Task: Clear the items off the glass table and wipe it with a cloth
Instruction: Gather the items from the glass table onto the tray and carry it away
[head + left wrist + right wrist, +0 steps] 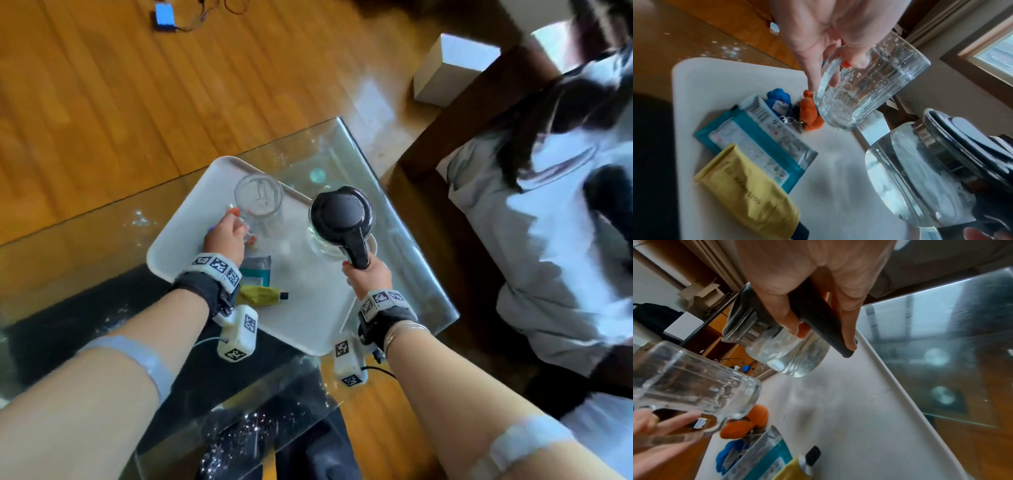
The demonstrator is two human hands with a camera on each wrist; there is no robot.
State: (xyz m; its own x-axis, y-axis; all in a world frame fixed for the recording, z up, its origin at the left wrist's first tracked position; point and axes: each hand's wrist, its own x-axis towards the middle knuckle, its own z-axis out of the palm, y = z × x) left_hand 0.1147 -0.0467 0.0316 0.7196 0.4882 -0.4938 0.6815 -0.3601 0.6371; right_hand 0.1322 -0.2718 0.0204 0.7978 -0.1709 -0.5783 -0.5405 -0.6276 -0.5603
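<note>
A white tray [191, 212] lies on the glass table [85, 246]. My left hand [226, 233] grips the handle of a clear ribbed glass mug [258, 195] over the tray's far left part; in the left wrist view the mug [869, 91] is tilted. My right hand [368, 277] grips the black handle of a glass kettle [342, 212] with a black lid, over the tray's right side. The kettle [789, 353] appears slightly off the tray [838, 402]. A teal packet [756, 146], a yellow tube [748, 194], and orange [809, 116] and blue [779, 100] toys lie on the tray.
White specks [140, 219] dot the glass left of the tray. A person in light clothes [548, 240] sits close to the table's right edge. A cardboard box [442, 72] and a blue device with cables [164, 15] lie on the wooden floor beyond.
</note>
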